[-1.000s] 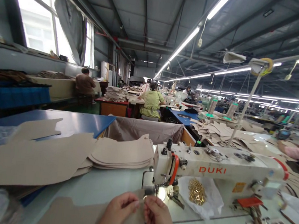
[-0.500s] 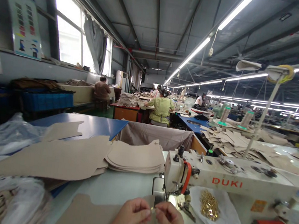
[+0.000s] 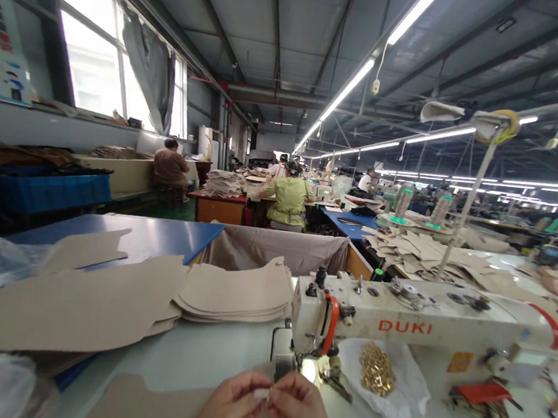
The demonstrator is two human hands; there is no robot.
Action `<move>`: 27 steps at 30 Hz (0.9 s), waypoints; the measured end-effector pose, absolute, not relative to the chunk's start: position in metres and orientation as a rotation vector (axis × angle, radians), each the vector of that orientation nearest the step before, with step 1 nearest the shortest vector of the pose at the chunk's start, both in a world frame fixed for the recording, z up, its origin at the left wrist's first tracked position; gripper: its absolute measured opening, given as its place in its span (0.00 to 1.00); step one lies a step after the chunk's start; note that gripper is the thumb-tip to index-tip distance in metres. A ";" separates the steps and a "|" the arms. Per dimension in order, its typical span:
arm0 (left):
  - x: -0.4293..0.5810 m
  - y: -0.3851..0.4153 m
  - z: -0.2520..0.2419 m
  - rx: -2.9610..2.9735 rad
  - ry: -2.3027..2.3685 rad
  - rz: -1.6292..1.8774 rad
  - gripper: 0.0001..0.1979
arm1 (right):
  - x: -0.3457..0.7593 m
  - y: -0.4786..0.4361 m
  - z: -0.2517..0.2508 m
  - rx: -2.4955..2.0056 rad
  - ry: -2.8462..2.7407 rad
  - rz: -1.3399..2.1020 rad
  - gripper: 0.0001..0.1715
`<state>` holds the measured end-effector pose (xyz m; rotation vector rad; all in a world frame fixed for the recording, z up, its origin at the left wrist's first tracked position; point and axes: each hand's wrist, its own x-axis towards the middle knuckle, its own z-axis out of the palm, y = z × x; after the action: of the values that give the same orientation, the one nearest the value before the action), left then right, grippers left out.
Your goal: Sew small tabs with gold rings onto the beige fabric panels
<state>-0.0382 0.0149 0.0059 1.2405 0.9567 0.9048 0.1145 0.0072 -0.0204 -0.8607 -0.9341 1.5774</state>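
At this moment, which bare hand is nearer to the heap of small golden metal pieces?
Right. The right hand is left of the golden heap, slightly nearer the camera; the left hand is farther left.

Place: a sewing workshop, lit by ceiling tubes (image 3: 347,89).
Foreground: cut pieces (image 3: 235,289) are stacked beside a sewing machine (image 3: 418,310).
Tables (image 3: 221,211): occupied by seated workers (image 3: 287,200).

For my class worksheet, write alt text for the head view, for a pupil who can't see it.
A person's left hand and right hand pinch a small item in front of a sewing machine. Gold fittings on white wrapping lie by it, with stacked beige sheets to the left.
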 end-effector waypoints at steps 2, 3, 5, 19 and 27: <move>-0.038 0.016 0.005 1.296 0.942 0.875 0.24 | 0.112 0.009 -0.026 -0.855 -0.971 1.579 0.25; -0.037 0.018 0.004 1.313 0.950 0.864 0.22 | 0.111 0.009 -0.027 -0.865 -0.996 1.573 0.25; -0.037 0.020 0.000 1.342 0.978 0.834 0.20 | 0.110 0.010 -0.029 -0.893 -1.029 1.551 0.27; -0.035 0.007 0.009 1.505 1.104 0.881 0.05 | 0.116 -0.015 -0.010 -0.947 -1.391 1.224 0.14; -0.034 0.002 0.016 1.519 1.082 0.891 0.03 | 0.124 -0.020 -0.002 -1.027 -1.558 1.006 0.02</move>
<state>-0.0345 0.0016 0.0156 1.5187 1.0822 0.8912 0.1238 -0.0199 -0.0021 -1.0272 -1.5583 1.0055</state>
